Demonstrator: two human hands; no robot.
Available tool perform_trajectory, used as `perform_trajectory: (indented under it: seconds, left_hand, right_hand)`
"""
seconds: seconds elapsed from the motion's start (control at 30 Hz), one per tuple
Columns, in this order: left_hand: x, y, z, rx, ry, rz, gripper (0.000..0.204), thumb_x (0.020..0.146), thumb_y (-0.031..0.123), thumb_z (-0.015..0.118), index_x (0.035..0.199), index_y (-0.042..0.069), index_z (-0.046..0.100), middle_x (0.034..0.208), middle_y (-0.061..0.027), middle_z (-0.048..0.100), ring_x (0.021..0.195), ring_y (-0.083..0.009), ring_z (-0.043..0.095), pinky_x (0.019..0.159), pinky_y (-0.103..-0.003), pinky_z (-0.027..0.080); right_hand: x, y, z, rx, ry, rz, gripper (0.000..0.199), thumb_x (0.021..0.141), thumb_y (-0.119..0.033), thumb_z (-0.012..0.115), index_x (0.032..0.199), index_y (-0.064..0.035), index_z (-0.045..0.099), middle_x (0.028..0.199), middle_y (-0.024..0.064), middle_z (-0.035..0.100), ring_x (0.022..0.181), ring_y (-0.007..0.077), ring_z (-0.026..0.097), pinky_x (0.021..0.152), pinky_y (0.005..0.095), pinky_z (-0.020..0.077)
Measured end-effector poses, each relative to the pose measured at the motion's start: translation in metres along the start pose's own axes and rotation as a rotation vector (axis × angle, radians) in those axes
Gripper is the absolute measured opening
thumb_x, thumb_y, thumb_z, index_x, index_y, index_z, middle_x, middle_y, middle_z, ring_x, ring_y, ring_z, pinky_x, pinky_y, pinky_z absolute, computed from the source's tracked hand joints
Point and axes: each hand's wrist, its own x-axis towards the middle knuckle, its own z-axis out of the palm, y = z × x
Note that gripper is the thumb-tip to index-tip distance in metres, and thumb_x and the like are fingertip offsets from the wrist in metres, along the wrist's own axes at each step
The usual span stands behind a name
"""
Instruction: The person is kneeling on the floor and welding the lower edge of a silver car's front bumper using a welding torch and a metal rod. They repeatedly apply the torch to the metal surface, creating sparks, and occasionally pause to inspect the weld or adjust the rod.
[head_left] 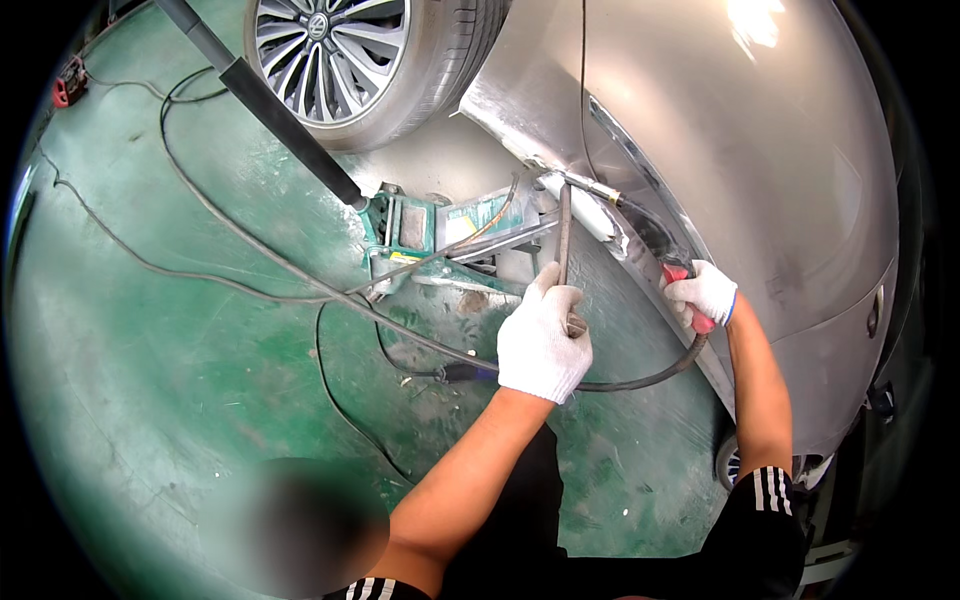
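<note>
Two white-gloved hands are working at the lower edge of a silver car body (760,180); the left hand (542,340) is closing its fingers around a thin dark metal rod (564,235), gripping it near its lower end, and the rod is running upward to meet the damaged sill (590,205) where bare, scraped metal is showing; the right hand (703,293) is clamping around the red handle of a tool (690,295), whose front part is pressing in against the car's lower edge and is mostly hidden in shadow; a thick dark hose (640,378) is curving from under that handle, passing below the left hand and trailing off to the left along the floor; just beyond the rod, a green floor jack (420,228) is sitting under the car, its long black handle (275,110) slanting up toward the upper left; behind it, an alloy wheel (340,50) is standing near the top edge; thin cables (200,215) are looping across the green painted floor (150,380), well apart from both hands.
</note>
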Motion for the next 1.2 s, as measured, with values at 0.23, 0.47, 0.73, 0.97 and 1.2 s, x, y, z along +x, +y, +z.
perform_trajectory:
  seconds: [0.23, 0.47, 0.73, 0.97, 1.2]
  left_hand:
    - [-0.002, 0.007, 0.012, 0.014, 0.067, 0.036, 0.023, 0.083, -0.001, 0.072, 0.102, 0.01, 0.074, 0.131, -0.0194, 0.074, 0.1, -0.0359, 0.077, 0.087, -0.039, 0.062]
    - [-0.005, 0.014, 0.014, 0.042, 0.082, 0.085, 0.02, 0.083, -0.001, 0.071, 0.1, 0.008, 0.074, 0.127, -0.0187, 0.076, 0.1, -0.037, 0.077, 0.088, -0.039, 0.061]
    - [-0.01, 0.01, 0.021, 0.076, 0.062, 0.12, 0.028, 0.079, 0.007, 0.084, 0.104, 0.01, 0.071, 0.137, -0.0179, 0.07, 0.103, -0.0383, 0.074, 0.089, -0.042, 0.061]
    - [-0.009, 0.011, 0.026, 0.093, 0.074, 0.097, 0.024, 0.079, 0.005, 0.078, 0.102, 0.01, 0.072, 0.137, -0.0189, 0.071, 0.106, -0.0384, 0.075, 0.091, -0.042, 0.061]
    - [-0.009, 0.009, 0.027, 0.095, 0.087, 0.073, 0.02, 0.082, 0.005, 0.073, 0.102, 0.01, 0.074, 0.135, -0.0203, 0.072, 0.109, -0.0391, 0.075, 0.094, -0.042, 0.061]
  right_hand:
    - [0.003, 0.007, -0.022, 0.003, -0.049, -0.077, 0.016, 0.088, -0.014, 0.077, 0.096, -0.0029, 0.068, 0.071, 0.0058, 0.064, 0.053, 0.0177, 0.062, 0.052, 0.0379, 0.055]
    - [0.009, 0.012, -0.022, 0.01, -0.114, -0.127, 0.016, 0.087, -0.015, 0.076, 0.092, -0.0031, 0.067, 0.071, 0.0068, 0.065, 0.053, 0.0183, 0.062, 0.051, 0.0382, 0.0545]
    - [0.007, 0.014, -0.021, -0.034, -0.078, -0.157, 0.018, 0.088, -0.018, 0.075, 0.088, -0.0022, 0.066, 0.072, 0.008, 0.066, 0.052, 0.0193, 0.063, 0.05, 0.0378, 0.0537]
    - [0.002, 0.012, -0.017, -0.039, -0.039, -0.132, 0.018, 0.089, -0.017, 0.075, 0.09, -0.001, 0.066, 0.073, 0.0087, 0.066, 0.052, 0.0195, 0.063, 0.049, 0.0377, 0.0545]
    - [-0.005, 0.005, -0.01, -0.059, -0.015, -0.107, 0.02, 0.09, -0.017, 0.075, 0.096, 0.0001, 0.065, 0.074, 0.0083, 0.066, 0.052, 0.0188, 0.063, 0.048, 0.0374, 0.0539]
